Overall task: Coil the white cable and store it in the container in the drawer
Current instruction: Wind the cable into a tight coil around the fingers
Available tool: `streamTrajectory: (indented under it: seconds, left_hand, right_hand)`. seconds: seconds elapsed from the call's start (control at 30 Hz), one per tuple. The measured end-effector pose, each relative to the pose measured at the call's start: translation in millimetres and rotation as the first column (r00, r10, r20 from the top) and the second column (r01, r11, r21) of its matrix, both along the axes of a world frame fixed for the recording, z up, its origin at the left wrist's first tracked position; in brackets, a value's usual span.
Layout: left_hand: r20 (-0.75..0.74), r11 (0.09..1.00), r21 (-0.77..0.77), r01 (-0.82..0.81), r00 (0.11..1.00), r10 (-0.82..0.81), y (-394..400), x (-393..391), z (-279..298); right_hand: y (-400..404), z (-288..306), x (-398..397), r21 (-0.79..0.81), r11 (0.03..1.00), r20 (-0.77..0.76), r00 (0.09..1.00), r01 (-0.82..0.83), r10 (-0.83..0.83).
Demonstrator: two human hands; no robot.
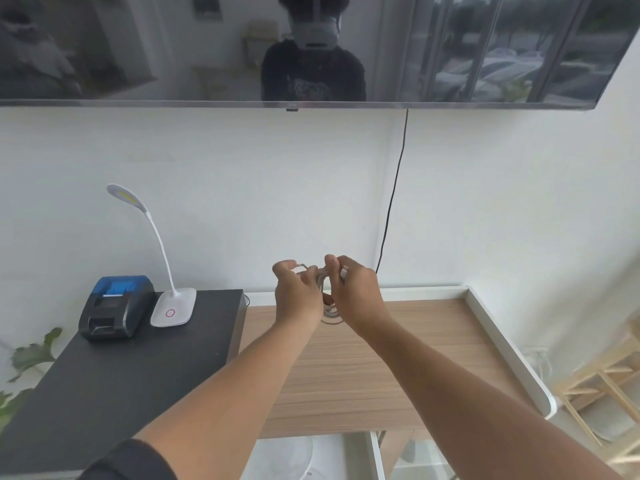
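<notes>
Both forearms reach forward over the wooden desk. Between them, the left hand and right hand are each closed on the white cable, held as a small coil above the desk's far part. Far left, a white lamp and a blue-topped printer sit on a black cabinet.

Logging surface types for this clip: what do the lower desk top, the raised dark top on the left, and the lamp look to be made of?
Lower desk top: light wood-grain surface, probably laminate, matt, with straight printed-looking streaks and a white raised rim. Dark top: black, matt, faintly textured board; material unclear. Lamp: glossy white plastic by its sheen, with a bendable neck.
</notes>
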State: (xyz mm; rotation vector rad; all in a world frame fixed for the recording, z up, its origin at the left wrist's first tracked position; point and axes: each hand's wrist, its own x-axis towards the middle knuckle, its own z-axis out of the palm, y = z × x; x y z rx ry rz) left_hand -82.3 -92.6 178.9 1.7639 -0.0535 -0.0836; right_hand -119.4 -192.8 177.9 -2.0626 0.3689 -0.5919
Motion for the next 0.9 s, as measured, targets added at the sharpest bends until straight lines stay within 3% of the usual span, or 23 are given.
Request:
streamTrajectory:
  seconds: [0.07,0.3,0.57,0.73,0.9]
  left_hand:
    - [-0.024,0.998,0.064,0.006,1.000,-0.005,0,2,2]
    - [0.094,0.942,0.280,0.187,0.971,-0.220,5,-1,11]
    - [0.101,0.929,0.273,0.251,0.952,-0.288,7,4,7]
    - [0.000,0.941,0.179,0.289,0.956,-0.294,4,4,2]
    - [-0.269,0.943,-0.098,0.319,0.904,-0.334,4,1,2]
  right_hand:
    - [0,0,0,-0.020,1.000,0.002,1.000,-0.005,0.005]
    - [-3,-4,4,-0.052,0.999,-0.020,1.000,0.017,-0.018]
    - [-5,1,11,0.004,1.000,-0.014,1.000,0.001,-0.001]
    - [-8,0,11,-0.023,1.000,-0.026,1.000,0.006,-0.006]
    - [-19,0,10,0.040,0.999,-0.131,0.991,-0.012,0.017]
